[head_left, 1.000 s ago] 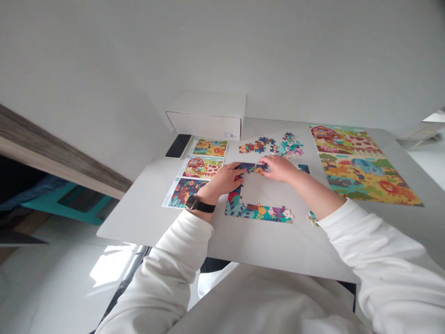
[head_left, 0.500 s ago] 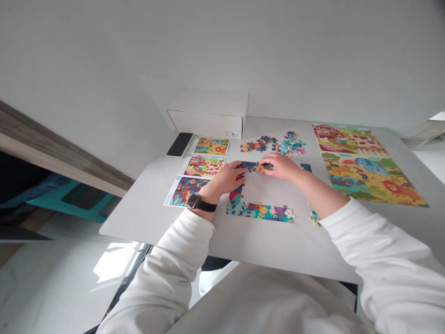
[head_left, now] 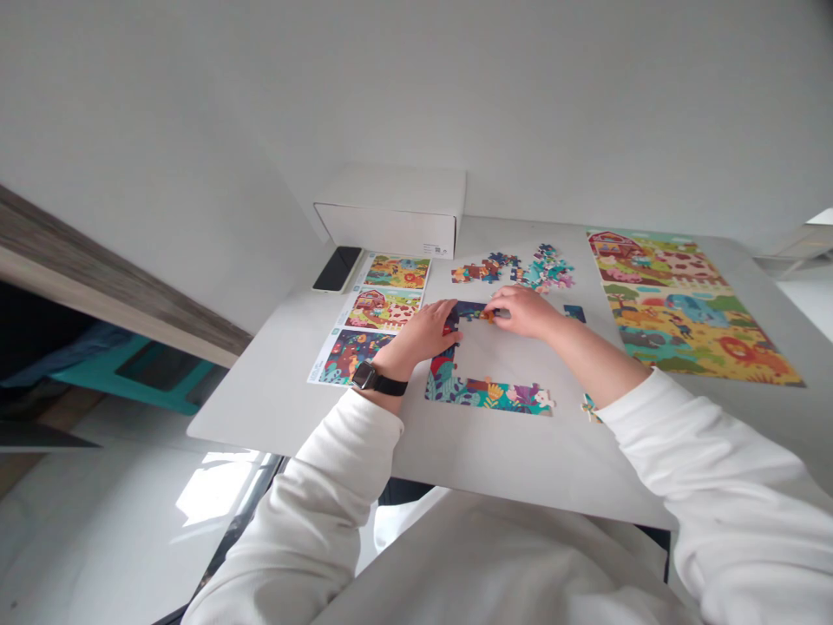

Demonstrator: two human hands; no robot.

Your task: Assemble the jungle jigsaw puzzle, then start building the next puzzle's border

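A partly joined jigsaw puzzle (head_left: 485,396) lies on the table, its left side and parts of its top and bottom edges put together. My left hand (head_left: 426,332) rests on its left side with the fingers stretched out. At the top edge my right hand (head_left: 521,310) pinches a small puzzle piece (head_left: 489,317) with orange on it, against the joined pieces. A dark blue loose piece (head_left: 573,313) lies right of that hand. Another loose piece (head_left: 589,408) is partly hidden by my right forearm.
Loose pieces (head_left: 550,269) are heaped behind the puzzle. Two finished puzzles (head_left: 703,330) lie on the right. A picture sheet (head_left: 383,308), a phone (head_left: 337,269) and a white box (head_left: 390,227) are at the left and back of the table (head_left: 260,382).
My right hand has shifted very slightly, and the orange piece now sits closer against the top edge pieces. My left hand stays on the puzzle's left side.
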